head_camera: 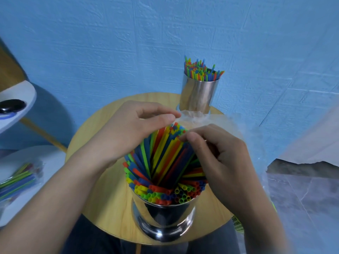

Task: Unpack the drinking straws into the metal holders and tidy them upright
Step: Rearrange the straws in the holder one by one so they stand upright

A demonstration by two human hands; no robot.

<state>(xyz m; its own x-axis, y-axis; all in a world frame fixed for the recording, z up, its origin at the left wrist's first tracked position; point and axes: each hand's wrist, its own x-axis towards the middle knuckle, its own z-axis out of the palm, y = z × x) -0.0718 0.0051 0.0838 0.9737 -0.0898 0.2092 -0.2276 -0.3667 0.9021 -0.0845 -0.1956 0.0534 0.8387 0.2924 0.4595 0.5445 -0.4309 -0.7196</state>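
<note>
Wooden desk (102, 189), centre frame: left hand (128, 131) and right hand (216, 153) curl round leaning straws (165, 158) in near holder (165, 217). Tidying step; next, square them upright.

Mirror-polished metal holder (163, 217), probably plastic straws (165, 156)

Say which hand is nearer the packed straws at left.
Left. The left hand is right of the packed straws, at the holder; the right hand is farther right.

Left hand (126, 131) and right hand (220, 154) around coloured straws (165, 162) in the near metal holder (165, 217).
</note>
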